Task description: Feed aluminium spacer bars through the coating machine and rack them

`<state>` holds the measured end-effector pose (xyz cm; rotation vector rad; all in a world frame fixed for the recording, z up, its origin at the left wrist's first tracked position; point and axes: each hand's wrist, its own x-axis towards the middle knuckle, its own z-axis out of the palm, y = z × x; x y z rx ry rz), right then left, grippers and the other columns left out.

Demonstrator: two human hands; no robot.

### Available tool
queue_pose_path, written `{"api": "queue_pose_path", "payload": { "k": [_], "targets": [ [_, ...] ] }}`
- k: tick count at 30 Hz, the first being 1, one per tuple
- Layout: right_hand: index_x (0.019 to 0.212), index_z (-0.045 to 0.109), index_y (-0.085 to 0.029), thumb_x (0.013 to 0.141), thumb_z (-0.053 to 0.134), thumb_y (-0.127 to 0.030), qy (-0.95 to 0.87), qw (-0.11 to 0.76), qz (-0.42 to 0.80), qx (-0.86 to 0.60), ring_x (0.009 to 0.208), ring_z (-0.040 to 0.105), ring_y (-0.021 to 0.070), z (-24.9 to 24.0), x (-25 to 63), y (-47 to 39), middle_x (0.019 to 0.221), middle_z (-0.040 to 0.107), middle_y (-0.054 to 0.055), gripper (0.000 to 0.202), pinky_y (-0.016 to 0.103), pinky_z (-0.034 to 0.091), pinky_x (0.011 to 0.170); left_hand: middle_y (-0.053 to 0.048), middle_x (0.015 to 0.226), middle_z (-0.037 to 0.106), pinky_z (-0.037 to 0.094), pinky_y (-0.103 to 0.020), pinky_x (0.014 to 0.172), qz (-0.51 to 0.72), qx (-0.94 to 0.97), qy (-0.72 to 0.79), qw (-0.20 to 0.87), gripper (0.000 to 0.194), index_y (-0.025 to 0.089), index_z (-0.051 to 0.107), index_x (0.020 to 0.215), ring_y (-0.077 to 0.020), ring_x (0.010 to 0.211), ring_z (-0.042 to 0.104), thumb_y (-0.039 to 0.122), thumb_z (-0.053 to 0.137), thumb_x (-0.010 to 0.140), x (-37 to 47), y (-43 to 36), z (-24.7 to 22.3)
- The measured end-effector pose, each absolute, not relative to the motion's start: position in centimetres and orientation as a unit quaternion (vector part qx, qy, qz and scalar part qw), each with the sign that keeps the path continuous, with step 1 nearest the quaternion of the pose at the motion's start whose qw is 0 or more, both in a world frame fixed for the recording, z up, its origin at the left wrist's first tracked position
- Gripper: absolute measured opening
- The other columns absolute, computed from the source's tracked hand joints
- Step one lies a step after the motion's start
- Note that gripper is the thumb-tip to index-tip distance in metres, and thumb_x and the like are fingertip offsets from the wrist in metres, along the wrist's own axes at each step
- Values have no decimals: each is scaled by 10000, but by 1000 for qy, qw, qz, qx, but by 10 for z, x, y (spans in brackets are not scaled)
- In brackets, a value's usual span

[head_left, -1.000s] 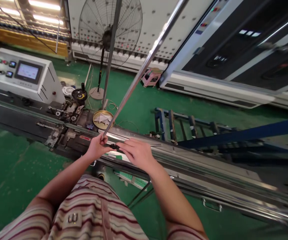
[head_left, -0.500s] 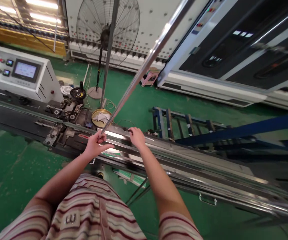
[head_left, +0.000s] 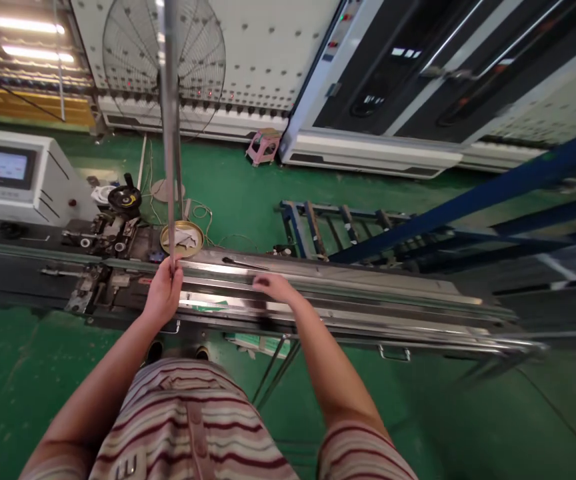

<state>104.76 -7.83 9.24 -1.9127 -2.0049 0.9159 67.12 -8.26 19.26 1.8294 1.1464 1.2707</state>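
Note:
My left hand (head_left: 163, 293) is wrapped round a long, thin metal bar (head_left: 169, 133), which rises nearly upright from my fist past the top of the view. Over the metal rails (head_left: 348, 313) of a long machine bed is my right hand (head_left: 274, 288), its fingers bent and slightly blurred. A dark spot shows at its fingertips; whether that is a gap or a small thing, I cannot tell. Just beyond it, a thin tool with a dark end (head_left: 243, 264) lies on the bed. A round tin (head_left: 201, 239) with pale cloth or paper inside sits near my left hand.
On the left are a control box with a screen (head_left: 5, 167), a black handwheel (head_left: 125, 198) and a clamp mechanism (head_left: 85, 290). Behind the bed stand a large fan (head_left: 203, 67), a pink stool (head_left: 263, 147) and a blue frame (head_left: 295, 230). A handle (head_left: 395, 355) juts from the front edge.
The bar has swung from a rightward slant to nearly upright in my left hand. My right hand has come nearer to me, off the dark-ended tool, now lying on the bed. The view has shifted right.

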Motion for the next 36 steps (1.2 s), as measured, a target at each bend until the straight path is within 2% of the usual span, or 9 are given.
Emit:
{"api": "queue_pose_path", "payload": {
  "k": [2, 5, 9, 13, 21, 27, 29, 33, 36],
  "targets": [
    [1085, 704, -198, 753, 737, -396, -689, 49, 390, -608, 985, 646, 220, 91, 1082, -114, 1071, 718, 61, 388, 332, 467, 917, -76, 1046, 603, 480, -328, 878, 429, 711, 457, 318, 445, 226, 357, 1406, -178, 933, 614, 321, 426, 978, 671, -83, 196],
    [1078, 700, -201, 652, 817, -300, -694, 1, 337, -637, 1067, 630, 243, 82, 1118, -155, 1148, 698, 77, 453, 322, 451, 921, -83, 1073, 629, 513, -354, 870, 401, 712, 476, 325, 520, 236, 266, 1469, -198, 960, 664, 316, 419, 979, 673, -86, 201],
    [960, 702, -189, 798, 679, -222, -689, -20, 241, -683, 953, 639, 209, 68, 1134, -178, 1025, 710, 68, 167, 293, 439, 838, -91, 1041, 660, 552, -357, 808, 394, 707, 494, 317, 563, 230, 233, 1491, -216, 910, 710, 332, 434, 975, 683, -90, 208],
    [959, 687, -200, 881, 592, -234, -702, 32, 203, -682, 926, 619, 184, 74, 1152, -182, 1000, 703, 47, 127, 279, 425, 824, -79, 889, 687, 565, -346, 742, 402, 705, 509, 289, 611, 200, 216, 1508, -225, 817, 717, 350, 463, 970, 699, -85, 219],
    [1019, 666, -206, 955, 508, -277, -695, 35, 38, -717, 1041, 566, 234, 77, 1211, -166, 1062, 690, 82, 185, 349, 380, 924, -49, 782, 667, 551, -307, 771, 455, 703, 475, 270, 603, 147, 221, 1514, -186, 747, 706, 335, 443, 986, 765, -46, 222],
    [1101, 645, -193, 981, 456, -275, -649, -7, -9, -761, 1161, 523, 273, 48, 1231, -149, 1182, 663, 125, 239, 445, 284, 1065, -41, 821, 678, 523, -287, 754, 441, 689, 498, 287, 564, 160, 258, 1509, -169, 741, 699, 269, 437, 985, 817, -28, 191],
    [1155, 631, -190, 976, 473, -332, -609, -5, -13, -793, 1164, 527, 297, 42, 1238, -148, 1236, 629, 153, 278, 466, 315, 1036, -42, 818, 674, 515, -289, 751, 436, 687, 505, 288, 565, 156, 260, 1510, -171, 744, 697, 261, 445, 986, 828, -25, 184],
    [1203, 605, -58, 922, 514, -539, -439, -33, -5, -898, 1122, 558, 389, 32, 1259, -148, 1211, 591, 267, 565, 510, 392, 941, -51, 829, 671, 511, -295, 762, 441, 684, 510, 279, 549, 164, 272, 1502, -185, 754, 701, 282, 446, 995, 832, -19, 180],
    [1197, 604, -7, 944, 429, -569, -392, -64, 34, -917, 1150, 557, 411, 24, 1268, -143, 1180, 594, 295, 640, 535, 401, 952, -72, 889, 688, 514, -291, 763, 448, 682, 511, 271, 519, 174, 291, 1478, -193, 776, 710, 302, 440, 998, 816, -13, 179]
  ]
}}
